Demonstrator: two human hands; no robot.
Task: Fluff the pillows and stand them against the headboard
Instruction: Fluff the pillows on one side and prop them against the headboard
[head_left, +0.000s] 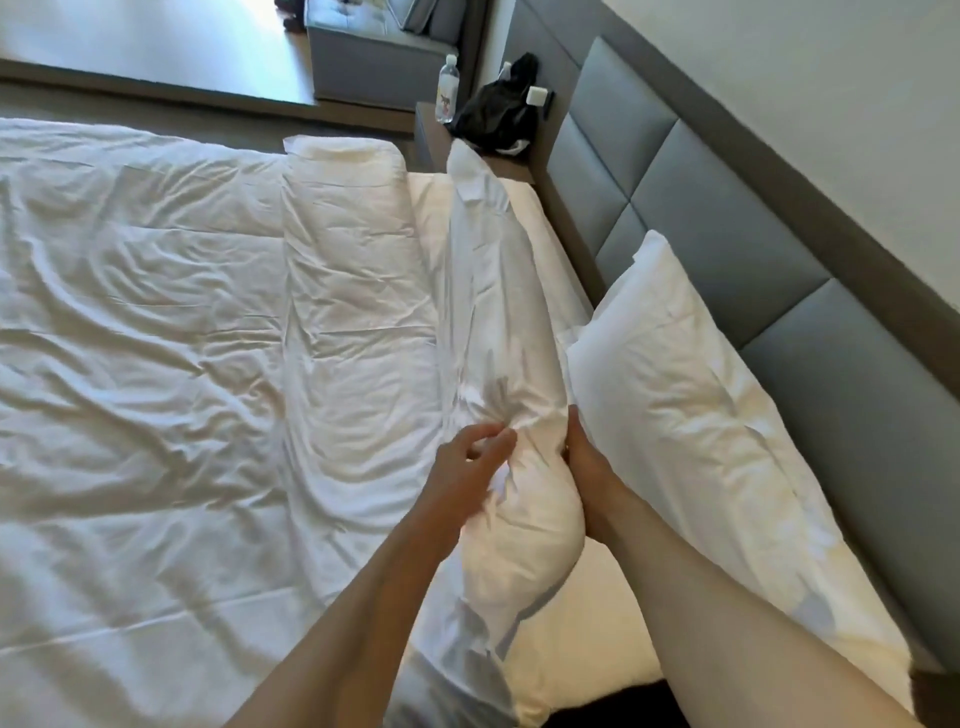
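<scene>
- A rumpled white duvet (156, 322) covers the left side of the bed, its top edge folded back in a broad band.
- The left hand (467, 467) lies on the near part of a long white pillow (493, 332); its fingers (496, 447) are bent and slightly spread, pinching into the wrinkled cloth on the pillow's left side.
- That pillow stands on its long edge down the middle of the bed, running away from the camera, and it is squeezed narrow where the 2 hands meet it.
- The right hand (587, 467) presses flat against the pillow's right side, fingers together and pointing up, so the pillow is clamped between both hands.
- Just right of it, a 2nd white pillow (691, 415) leans tilted against the grey padded headboard (727, 218), touching it.
- At the far end, a bedside table (431, 140) holds a clear water bottle (448, 85) and a black bag (501, 117).
</scene>
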